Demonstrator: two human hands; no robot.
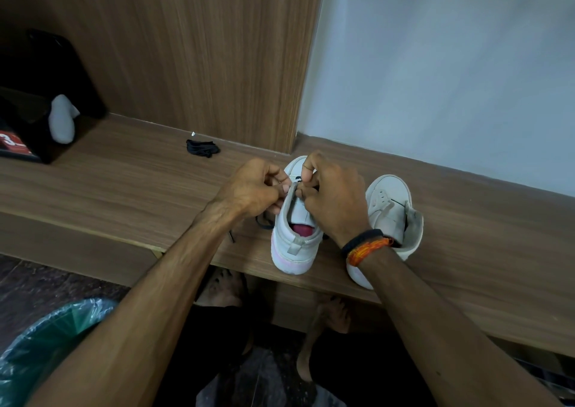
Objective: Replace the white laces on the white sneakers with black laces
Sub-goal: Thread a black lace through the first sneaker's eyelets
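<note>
You're at a wooden shelf (124,185) running left to right, wood panel behind it on the left, pale wall on the right. Far left sits a black box (28,117) with a white sock-like item (62,118) against it. Near left, a bin with a plastic liner (40,341).

Two white sneakers stand on the shelf, heels toward you. Left sneaker (295,238) is under both your hands; right sneaker (392,213) sits just beside it, untouched.

Your left hand (252,188) and right hand (336,195) both have fingers curled and pinching at the upper eyelets, apparently on the black lace (264,221), though fingers hide the contact. Its loose end trails off the sneaker's left side.

A spare bundled black lace (203,148) lies far left of the hands on the shelf.
</note>
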